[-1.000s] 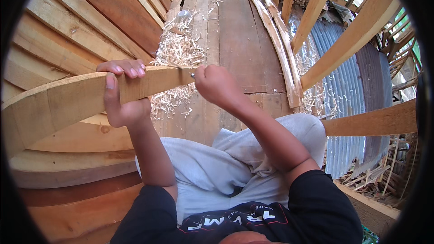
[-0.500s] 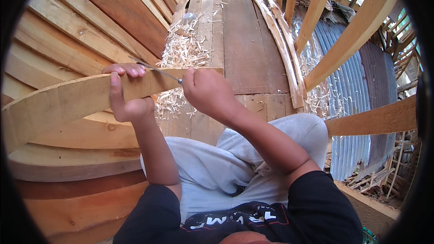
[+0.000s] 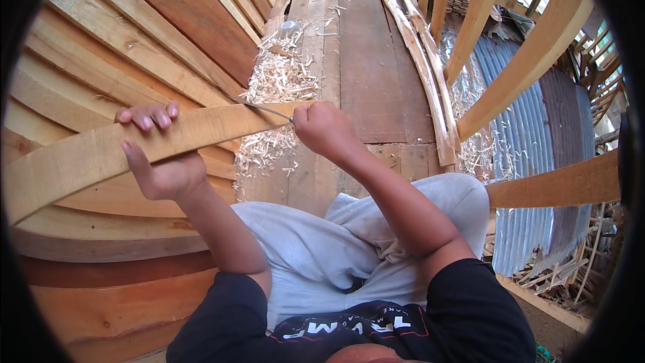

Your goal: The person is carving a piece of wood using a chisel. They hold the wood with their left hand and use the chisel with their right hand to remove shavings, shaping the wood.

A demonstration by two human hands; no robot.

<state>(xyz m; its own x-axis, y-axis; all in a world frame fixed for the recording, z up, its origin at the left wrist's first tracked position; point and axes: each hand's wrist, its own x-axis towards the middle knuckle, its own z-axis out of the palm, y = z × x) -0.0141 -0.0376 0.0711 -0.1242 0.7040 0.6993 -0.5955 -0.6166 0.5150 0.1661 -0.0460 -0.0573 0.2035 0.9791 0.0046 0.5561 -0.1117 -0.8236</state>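
Observation:
A long pale wooden plank (image 3: pixel 87 154) slants in from the left and narrows toward its right end, close to my right hand. My left hand (image 3: pixel 161 171) wraps around the plank from beneath, with the thumb on the near side and the fingertips over the far edge. Closed in a fist, my right hand (image 3: pixel 326 133) grips a knife by its handle, which the fist hides. The thin dark knife blade (image 3: pixel 265 109) points left and lies across the plank near its narrow end. I cannot tell whether the blade is cutting into the wood.
Curly wood shavings (image 3: pixel 279 84) lie on the plank floor (image 3: pixel 366 94) ahead. Stacked boards (image 3: pixel 114 33) line the left side. Two long peeled poles (image 3: pixel 420 60) lie to the right, beside upright slats (image 3: pixel 524 60) and corrugated metal sheets (image 3: pixel 514 141). A small greyish object (image 3: pixel 289 27) sits by the shavings.
My left hand has moved left along the plank, its fingers now curled over the far edge. The plank has tilted and shows more of its broad face. The knife and right hand have shifted slightly right.

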